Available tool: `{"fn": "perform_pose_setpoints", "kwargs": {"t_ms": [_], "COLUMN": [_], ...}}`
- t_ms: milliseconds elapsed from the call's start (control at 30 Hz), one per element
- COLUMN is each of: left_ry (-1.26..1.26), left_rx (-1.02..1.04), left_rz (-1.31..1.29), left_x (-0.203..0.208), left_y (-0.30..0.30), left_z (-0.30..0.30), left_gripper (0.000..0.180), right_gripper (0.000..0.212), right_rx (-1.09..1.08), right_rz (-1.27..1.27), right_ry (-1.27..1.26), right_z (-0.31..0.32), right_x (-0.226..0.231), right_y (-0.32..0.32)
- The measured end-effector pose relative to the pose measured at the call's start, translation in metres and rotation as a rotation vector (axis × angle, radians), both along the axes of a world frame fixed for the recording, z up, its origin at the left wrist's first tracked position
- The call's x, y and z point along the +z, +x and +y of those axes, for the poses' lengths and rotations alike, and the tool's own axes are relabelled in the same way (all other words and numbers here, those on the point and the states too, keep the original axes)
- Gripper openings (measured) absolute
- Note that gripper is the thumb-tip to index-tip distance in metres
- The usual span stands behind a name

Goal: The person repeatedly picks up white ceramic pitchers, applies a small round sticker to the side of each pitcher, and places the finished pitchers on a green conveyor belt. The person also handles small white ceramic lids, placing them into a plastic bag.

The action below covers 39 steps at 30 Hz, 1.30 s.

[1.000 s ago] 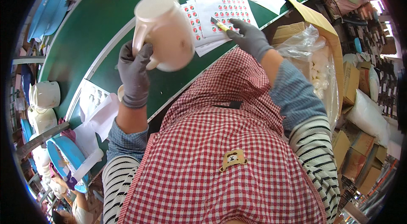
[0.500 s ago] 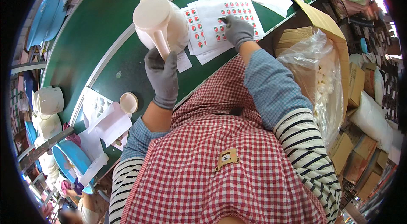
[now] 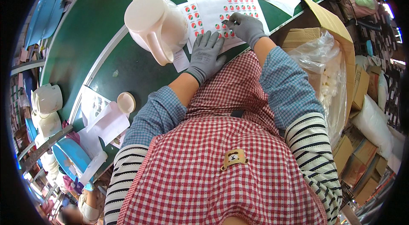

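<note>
My left hand [image 3: 206, 54], in a grey glove, lies flat with fingers stretched on the near edge of the sticker sheets [image 3: 211, 7]. These white sheets carry rows of round red-and-green stickers. Over the same sheets, my right hand [image 3: 248, 30], gloved too, pinches a small dark thing [image 3: 226, 22] whose pointed end shows by the stickers; its kind I cannot make out. Left of the sheets is a cream pitcher [image 3: 147, 14], its base toward me and its handle pointing my way. Neither hand touches it. A small white paper [image 3: 181, 60] sticks out beside the handle.
On the green table [image 3: 102, 61], a round cream lid [image 3: 126, 102] sits by loose papers [image 3: 108, 122] at the left. More cream pitchers [image 3: 47, 99] and a blue basin [image 3: 70, 157] stand farther left. At the right is an open cardboard box [image 3: 341, 27] lined with clear plastic.
My left hand has let go of the pitcher's handle and moved right onto the sheets. My right hand has shifted slightly right and nearer to me. The pitcher has tilted a little.
</note>
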<state>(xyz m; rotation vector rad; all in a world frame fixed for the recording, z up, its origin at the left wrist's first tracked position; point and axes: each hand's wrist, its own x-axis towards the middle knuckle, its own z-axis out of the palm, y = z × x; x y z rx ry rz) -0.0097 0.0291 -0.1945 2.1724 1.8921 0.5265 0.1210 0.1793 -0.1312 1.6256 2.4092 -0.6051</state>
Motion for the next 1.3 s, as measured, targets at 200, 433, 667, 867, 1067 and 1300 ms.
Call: {"fn": "perform_pose_setpoints", "kwargs": {"t_ms": [200, 433, 667, 867, 1067, 1300], "left_ry": [-0.007, -0.012, -0.009, 0.022, 0.097, 0.151], "left_rx": [0.003, 0.005, 0.011, 0.019, 0.01, 0.2], "left_rz": [-0.016, -0.028, -0.039, -0.058, -0.109, -0.78], "left_x": [0.0, 0.002, 0.003, 0.0, -0.004, -0.007], "left_y": [0.001, 0.0, 0.0, 0.001, 0.001, -0.022], "left_z": [-0.001, 0.001, 0.001, 0.002, -0.001, -0.117], "left_gripper": [0.066, 0.067, 0.067, 0.067, 0.056, 0.047], "right_gripper": [0.038, 0.038, 0.048, 0.046, 0.051, 0.039], "right_rx": [0.051, 0.136, 0.098, 0.126, -0.065, -0.544], "right_rz": [0.045, 0.055, -0.109, -0.04, 0.315, 0.903], "right_ry": [0.016, -0.003, -0.051, 0.024, -0.008, -0.325], "right_z": [0.006, 0.011, 0.004, -0.005, -0.033, -0.089], "right_x": [-0.015, -0.011, 0.003, -0.008, 0.011, 0.056], "right_y": [0.005, 0.002, -0.023, -0.023, 0.0, 0.059]}}
